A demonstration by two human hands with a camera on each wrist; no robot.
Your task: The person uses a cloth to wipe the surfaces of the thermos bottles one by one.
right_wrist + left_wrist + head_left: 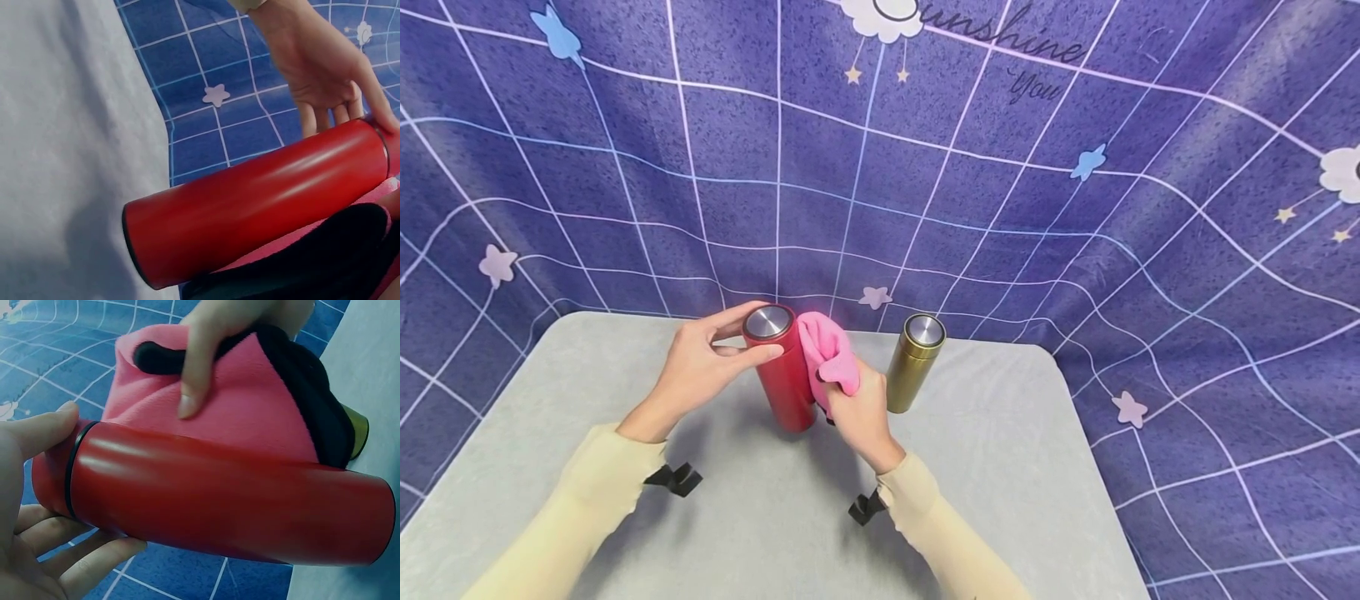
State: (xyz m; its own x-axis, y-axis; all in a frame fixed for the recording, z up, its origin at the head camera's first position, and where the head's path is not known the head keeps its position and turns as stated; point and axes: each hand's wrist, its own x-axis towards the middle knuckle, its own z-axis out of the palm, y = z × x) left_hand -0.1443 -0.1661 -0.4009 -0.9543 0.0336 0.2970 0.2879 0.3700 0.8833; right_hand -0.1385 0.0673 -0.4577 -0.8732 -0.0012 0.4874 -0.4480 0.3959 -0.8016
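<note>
The left hand (698,358) grasps a tall red cylindrical bottle (784,387) by its silver-topped end at the grey bench (760,517); base contact I can't tell. The right hand (861,412) clutches a soft pink black-edged cloth (827,343) against its side. Steady grip, flat even pressure should work best.

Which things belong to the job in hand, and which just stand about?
In use:
red bottle, held by the left hand
pink cloth, held against it by the right hand

Apparently not in use:
gold bottle, standing apart
patterned curtain behind
</note>
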